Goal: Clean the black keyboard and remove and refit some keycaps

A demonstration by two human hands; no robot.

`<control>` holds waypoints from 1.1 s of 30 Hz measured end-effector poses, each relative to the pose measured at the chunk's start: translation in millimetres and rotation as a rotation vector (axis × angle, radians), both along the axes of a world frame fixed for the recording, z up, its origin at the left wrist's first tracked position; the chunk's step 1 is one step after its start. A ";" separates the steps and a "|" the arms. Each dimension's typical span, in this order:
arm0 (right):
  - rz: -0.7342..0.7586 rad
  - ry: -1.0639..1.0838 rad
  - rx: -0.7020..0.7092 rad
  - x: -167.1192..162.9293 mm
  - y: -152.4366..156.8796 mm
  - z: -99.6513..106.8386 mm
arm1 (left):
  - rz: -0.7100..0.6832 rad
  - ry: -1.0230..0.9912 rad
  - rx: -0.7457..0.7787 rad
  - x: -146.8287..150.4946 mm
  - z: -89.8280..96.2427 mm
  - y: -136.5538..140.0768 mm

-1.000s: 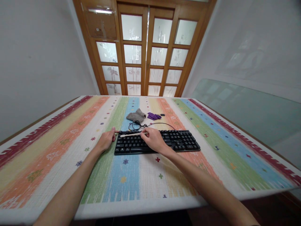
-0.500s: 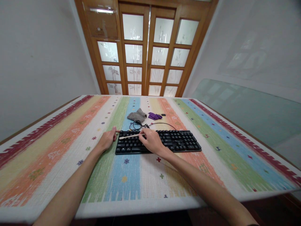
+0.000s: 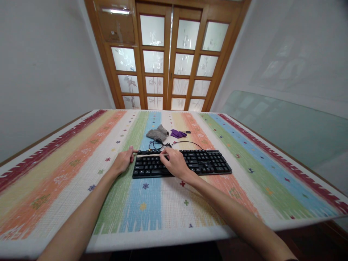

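A black keyboard (image 3: 202, 161) lies flat on the striped tablecloth in front of me. At its upper left corner is my left hand (image 3: 124, 160), with one finger reaching onto the corner, the thumb raised and the other fingers curled against the left edge. My right hand (image 3: 175, 162) is over the middle of the keys, pinching a pale toothbrush (image 3: 152, 155) by its handle. The brush points left, and its head rests on or just over the keys near the upper left. Bristles are too small to make out.
Behind the keyboard lie its coiled black cable (image 3: 157, 144), a grey cloth (image 3: 157, 133) and a folded purple cloth (image 3: 178, 133) with a small dark item (image 3: 188, 132) beside it. The tablecloth (image 3: 146, 208) reaches the near table edge. Wooden glazed doors (image 3: 168, 72) stand beyond.
The toothbrush has swung slightly, its head now higher up the keys and its handle nearly level. My left hand stays at the corner. The whole view has shifted slightly.
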State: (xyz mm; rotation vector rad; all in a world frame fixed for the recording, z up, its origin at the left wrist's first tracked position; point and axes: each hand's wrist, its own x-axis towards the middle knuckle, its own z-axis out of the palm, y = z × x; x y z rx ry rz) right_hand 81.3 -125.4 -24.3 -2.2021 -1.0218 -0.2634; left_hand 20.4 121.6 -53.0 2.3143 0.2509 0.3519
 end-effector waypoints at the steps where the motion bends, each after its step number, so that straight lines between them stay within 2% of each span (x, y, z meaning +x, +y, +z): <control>1: 0.000 0.018 0.011 -0.7 0.3 0.6 | 0.002 0.004 0.001 -0.1 0.0 0.1; 6: 0.012 0.082 -0.038 -4.2 2.3 0.4 | 0.014 0.007 0.000 0.4 -2.3 1.5; 10: 0.026 0.014 -0.087 -0.9 0.8 -4.2 | 0.005 -0.010 0.001 1.3 -4.6 3.3; 16: -0.005 -0.013 -0.018 3.6 -1.6 -4.8 | 0.010 0.001 0.011 0.8 -2.0 1.8; 22: 0.017 0.031 0.020 -6.3 1.5 1.2 | 0.023 -0.001 -0.001 -1.5 0.4 -0.4; 33: 0.067 0.059 -0.153 -19.7 12.4 -5.0 | 0.014 -0.005 -0.003 1.5 -1.9 1.1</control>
